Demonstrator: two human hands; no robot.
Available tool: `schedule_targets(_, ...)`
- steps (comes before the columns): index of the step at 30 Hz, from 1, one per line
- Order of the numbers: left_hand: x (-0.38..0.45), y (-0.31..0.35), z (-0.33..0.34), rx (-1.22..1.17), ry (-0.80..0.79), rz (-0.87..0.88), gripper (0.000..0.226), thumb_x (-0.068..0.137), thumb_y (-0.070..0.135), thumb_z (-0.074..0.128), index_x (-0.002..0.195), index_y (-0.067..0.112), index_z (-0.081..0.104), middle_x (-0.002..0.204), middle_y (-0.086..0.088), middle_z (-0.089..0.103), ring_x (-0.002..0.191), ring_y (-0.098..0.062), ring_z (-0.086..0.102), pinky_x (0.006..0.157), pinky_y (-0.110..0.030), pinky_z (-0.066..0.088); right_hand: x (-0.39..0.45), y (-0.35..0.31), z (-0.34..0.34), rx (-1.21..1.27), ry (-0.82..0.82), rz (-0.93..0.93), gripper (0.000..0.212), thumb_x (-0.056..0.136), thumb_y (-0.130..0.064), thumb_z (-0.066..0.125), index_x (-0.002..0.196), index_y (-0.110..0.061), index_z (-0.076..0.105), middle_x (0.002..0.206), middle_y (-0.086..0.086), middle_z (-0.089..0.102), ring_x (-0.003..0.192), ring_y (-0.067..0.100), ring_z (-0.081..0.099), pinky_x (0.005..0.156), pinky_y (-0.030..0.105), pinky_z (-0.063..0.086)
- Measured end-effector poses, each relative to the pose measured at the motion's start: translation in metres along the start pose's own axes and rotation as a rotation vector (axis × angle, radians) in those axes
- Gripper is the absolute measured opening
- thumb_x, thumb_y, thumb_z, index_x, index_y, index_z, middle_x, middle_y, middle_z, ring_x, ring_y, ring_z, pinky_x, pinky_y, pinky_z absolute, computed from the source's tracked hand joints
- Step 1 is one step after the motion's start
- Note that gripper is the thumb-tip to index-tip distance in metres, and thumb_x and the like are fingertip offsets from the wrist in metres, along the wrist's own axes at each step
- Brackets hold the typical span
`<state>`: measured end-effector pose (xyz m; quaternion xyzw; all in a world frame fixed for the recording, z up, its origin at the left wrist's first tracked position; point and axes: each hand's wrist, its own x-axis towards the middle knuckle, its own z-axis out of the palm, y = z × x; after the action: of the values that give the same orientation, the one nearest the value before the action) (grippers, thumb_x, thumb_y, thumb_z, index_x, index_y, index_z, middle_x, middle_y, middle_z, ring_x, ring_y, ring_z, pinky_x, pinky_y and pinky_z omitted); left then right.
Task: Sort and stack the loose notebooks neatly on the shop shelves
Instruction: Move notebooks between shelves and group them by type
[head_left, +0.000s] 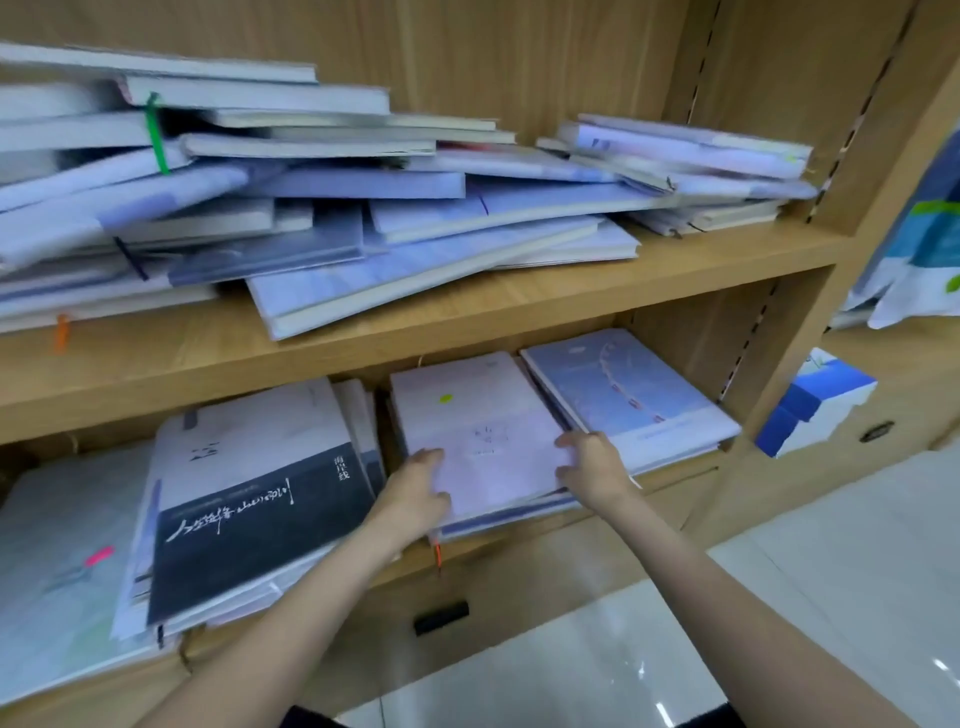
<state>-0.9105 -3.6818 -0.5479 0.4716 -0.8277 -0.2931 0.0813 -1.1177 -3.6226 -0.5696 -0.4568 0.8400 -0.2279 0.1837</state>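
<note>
A pale lilac notebook (478, 431) with a small yellow-green sticker tops a low stack on the lower shelf (670, 480). My left hand (415, 493) grips the stack's near left corner. My right hand (592, 467) holds its right edge, fingers on the cover. A blue notebook (623, 395) lies to the right, partly under the lilac one's edge. To the left sits a black-and-white notebook (249, 493) on a taller pile. The upper shelf (467, 306) carries a messy heap of loose notebooks (322, 208), many tilted and overlapping.
A pale notebook with a pink tab (62, 566) lies at the far left of the lower shelf. A blue-and-white box (810, 405) stands right of the shelf unit. Below the lower shelf is a drawer with a black handle (441, 616). Glossy floor tiles (805, 623) lie beneath.
</note>
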Motion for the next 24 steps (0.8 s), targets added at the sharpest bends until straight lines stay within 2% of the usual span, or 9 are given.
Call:
schedule_targets(2,-0.011,0.000,-0.009,0.160,0.094,0.122,0.053,0.092,0.003,0.046,0.142,0.009,0.031,0.152,-0.009,0.025,0.133,-0.025,0.037,0.100,-0.020,0.032,-0.010,-0.005,-0.011,0.021,0.105,-0.048,0.039,0.087,-0.008,0.057,0.126,-0.009,0.054,0.131,0.015,0.042,0.115,0.036,0.047,0.099,0.034,0.037)
schedule_targets(3,-0.017,0.004,-0.017,0.234,0.166,0.205,0.055,0.089,0.002,0.050,0.141,0.009,0.033,0.151,-0.011,0.026,0.127,-0.028,0.044,0.099,-0.027,0.037,-0.017,-0.011,-0.024,0.082,0.185,-0.089,0.037,0.089,-0.008,0.056,0.126,-0.008,0.054,0.130,0.015,0.042,0.112,0.034,0.050,0.096,0.035,0.041)
schedule_targets(6,-0.030,0.019,-0.041,0.476,0.425,0.597,0.061,0.068,-0.004,0.067,0.125,0.007,0.050,0.132,-0.016,0.051,0.097,-0.031,0.064,0.078,-0.034,0.052,-0.040,-0.030,-0.073,0.234,0.474,-0.273,0.032,0.092,-0.007,0.054,0.124,-0.007,0.053,0.120,0.010,0.049,0.097,0.019,0.055,0.073,0.017,0.042)
schedule_targets(9,-0.050,0.044,-0.069,0.492,0.591,0.853,0.037,0.083,0.000,0.045,0.119,0.006,0.054,0.123,-0.013,0.059,0.099,-0.026,0.061,0.081,-0.031,0.049,-0.063,-0.052,-0.121,0.289,0.755,-0.443,0.025,0.090,-0.005,0.056,0.115,-0.004,0.057,0.104,0.008,0.058,0.082,0.012,0.053,0.067,0.001,0.037)
schedule_targets(12,-0.066,0.064,-0.102,0.482,0.793,1.009,0.033,0.087,-0.003,0.040,0.113,0.001,0.061,0.114,-0.018,0.062,0.103,-0.027,0.055,0.086,-0.034,0.047,-0.074,-0.074,-0.150,0.259,0.851,-0.590,0.020,0.089,-0.009,0.059,0.108,-0.005,0.059,0.100,0.007,0.060,0.081,0.012,0.055,0.069,0.006,0.040)
schedule_targets(15,-0.064,0.075,-0.144,0.561,0.934,0.916,0.041,0.075,-0.007,0.048,0.113,0.004,0.060,0.117,-0.018,0.059,0.105,-0.029,0.049,0.089,-0.036,0.037,-0.059,-0.102,-0.168,0.056,0.773,-0.746,0.023,0.086,-0.013,0.061,0.106,-0.003,0.061,0.103,0.012,0.060,0.095,0.023,0.055,0.079,0.018,0.035)
schedule_targets(19,-0.047,0.075,-0.201,0.765,1.035,0.622,0.046,0.068,0.000,0.063,0.114,0.008,0.059,0.120,-0.014,0.059,0.110,-0.029,0.044,0.091,-0.040,0.029,-0.029,-0.145,-0.181,-0.105,0.504,-0.847,0.025,0.093,-0.024,0.055,0.103,-0.003,0.066,0.103,0.013,0.066,0.101,0.030,0.058,0.081,0.027,0.034)
schedule_targets(22,-0.039,0.077,-0.227,0.869,0.978,0.495,0.063,0.055,0.006,0.079,0.114,0.008,0.058,0.121,-0.017,0.057,0.110,-0.034,0.051,0.089,-0.044,0.036,-0.014,-0.164,-0.189,-0.333,0.277,-0.799,0.037,0.092,-0.032,0.056,0.119,-0.007,0.060,0.118,0.011,0.063,0.111,0.027,0.055,0.091,0.034,0.040)
schedule_targets(24,-0.033,0.081,-0.232,0.946,0.906,0.474,0.079,0.044,0.009,0.086,0.117,0.012,0.054,0.121,-0.018,0.056,0.105,-0.037,0.056,0.086,-0.045,0.042,-0.012,-0.171,-0.198,-0.531,0.243,-0.766,0.037,0.092,-0.035,0.055,0.119,-0.010,0.057,0.114,0.011,0.063,0.108,0.028,0.057,0.083,0.035,0.044)
